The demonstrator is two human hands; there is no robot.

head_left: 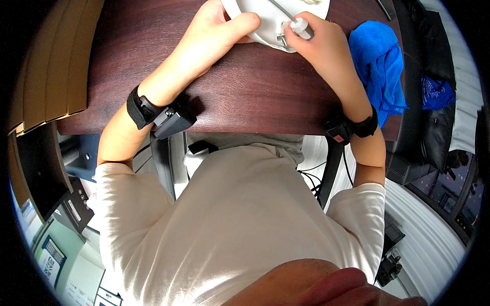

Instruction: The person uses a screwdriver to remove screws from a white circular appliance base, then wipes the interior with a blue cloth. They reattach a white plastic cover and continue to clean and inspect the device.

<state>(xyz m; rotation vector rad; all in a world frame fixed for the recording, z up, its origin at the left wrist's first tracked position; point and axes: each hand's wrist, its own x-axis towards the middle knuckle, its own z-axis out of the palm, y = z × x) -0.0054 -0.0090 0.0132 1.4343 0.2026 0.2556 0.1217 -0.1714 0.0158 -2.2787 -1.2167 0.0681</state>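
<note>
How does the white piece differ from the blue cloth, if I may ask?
The white piece has a smooth, curved edge; the blue cloth lies crumpled in folds. The left hand grips the white piece, while neither hand holds the blue cloth. Both are at the table.

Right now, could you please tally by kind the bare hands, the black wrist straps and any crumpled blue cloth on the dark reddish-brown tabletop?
Bare hands: 2
Black wrist straps: 2
Crumpled blue cloth: 1
Total: 5
</note>
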